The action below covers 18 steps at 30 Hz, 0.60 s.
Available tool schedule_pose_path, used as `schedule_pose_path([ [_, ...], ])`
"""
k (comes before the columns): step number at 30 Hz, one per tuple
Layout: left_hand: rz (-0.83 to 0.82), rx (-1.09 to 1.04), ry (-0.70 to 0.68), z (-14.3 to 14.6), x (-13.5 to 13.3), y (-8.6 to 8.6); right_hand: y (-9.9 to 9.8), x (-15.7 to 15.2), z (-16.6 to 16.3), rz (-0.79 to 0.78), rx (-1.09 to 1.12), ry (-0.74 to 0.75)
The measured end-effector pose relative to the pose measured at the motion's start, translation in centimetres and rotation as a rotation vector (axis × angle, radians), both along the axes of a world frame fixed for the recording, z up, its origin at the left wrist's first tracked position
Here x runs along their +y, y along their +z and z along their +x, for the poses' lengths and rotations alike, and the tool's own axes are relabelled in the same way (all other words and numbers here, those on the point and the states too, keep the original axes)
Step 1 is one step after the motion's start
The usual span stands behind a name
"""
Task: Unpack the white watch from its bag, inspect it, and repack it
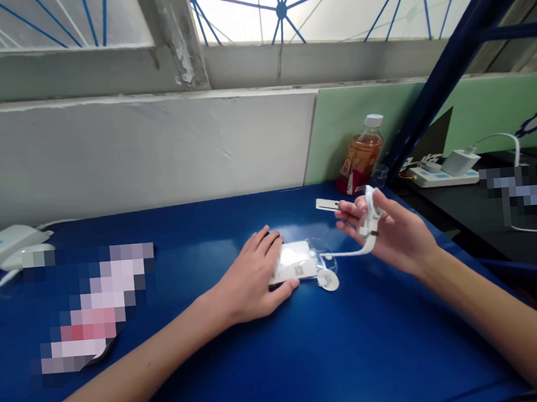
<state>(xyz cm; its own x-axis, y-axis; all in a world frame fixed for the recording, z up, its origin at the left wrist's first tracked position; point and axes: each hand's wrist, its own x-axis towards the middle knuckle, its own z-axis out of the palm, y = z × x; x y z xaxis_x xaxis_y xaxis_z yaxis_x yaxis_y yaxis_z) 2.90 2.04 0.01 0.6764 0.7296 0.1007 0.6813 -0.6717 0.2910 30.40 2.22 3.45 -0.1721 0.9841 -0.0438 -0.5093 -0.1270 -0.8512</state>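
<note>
My left hand [256, 279] is closed over a flat white rectangular device [297, 260] on the blue desk [207, 367], its fingers across the far side and its thumb along the near edge. Clear plastic with a round white disc [328, 280] sits at the device's right end. From there a white cable [351, 252] runs to my right hand [398, 231], raised above the desk. Between thumb and forefinger it pinches a looped white bundle of cable [370, 211]. Close to its fingertips is a small white card [327, 205]; whether they touch is unclear.
A drink bottle [360, 156] with a white cap stands against the green panel. At left are a power strip [6, 243] and a blurred-out phone-like object [95, 301]. Right, beyond a blue post [444, 69], another strip [443, 175] lies on a black surface.
</note>
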Motion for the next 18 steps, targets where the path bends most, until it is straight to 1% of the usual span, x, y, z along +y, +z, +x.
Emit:
schedule_pose_path([
  [3, 0.004, -0.04, -0.03, 0.2, -0.2, 0.9, 0.3, -0.3, 0.0, -0.021, 0.052, 0.125],
  [5, 0.005, -0.134, -0.074, 0.5, -0.5, 1.7, 0.6, -0.8, -0.4, -0.009, 0.071, 0.137],
  [7, -0.001, -0.267, -0.147, 1.0, -1.0, 2.4, 1.1, -1.4, -1.2, -0.001, 0.065, 0.129],
  [10, -0.075, -0.403, -0.275, 1.6, -1.7, 3.1, 2.1, -2.2, -3.1, 0.019, 0.021, 0.173],
  [11, -0.106, -0.427, -0.28, 1.7, -1.9, 3.2, 2.5, -2.3, -3.7, 0.032, -0.004, 0.18],
  [13, -0.139, -0.475, -0.205, 1.9, -2.2, 3.5, 3.3, -2.1, -5.0, 0.047, -0.028, 0.229],
  [15, -0.17, -0.55, -0.101, 2.1, -2.3, 3.7, 4.1, -1.4, -6.3, 0.064, -0.032, 0.293],
  [16, -0.216, -0.603, -0.065, 2.3, -2.3, 3.9, 4.3, -0.9, -6.9, 0.069, -0.04, 0.316],
  [18, -0.414, -0.736, -0.049, 2.5, -2.4, 4.2, 4.6, 0.1, -8.0, 0.113, -0.021, 0.345],
])
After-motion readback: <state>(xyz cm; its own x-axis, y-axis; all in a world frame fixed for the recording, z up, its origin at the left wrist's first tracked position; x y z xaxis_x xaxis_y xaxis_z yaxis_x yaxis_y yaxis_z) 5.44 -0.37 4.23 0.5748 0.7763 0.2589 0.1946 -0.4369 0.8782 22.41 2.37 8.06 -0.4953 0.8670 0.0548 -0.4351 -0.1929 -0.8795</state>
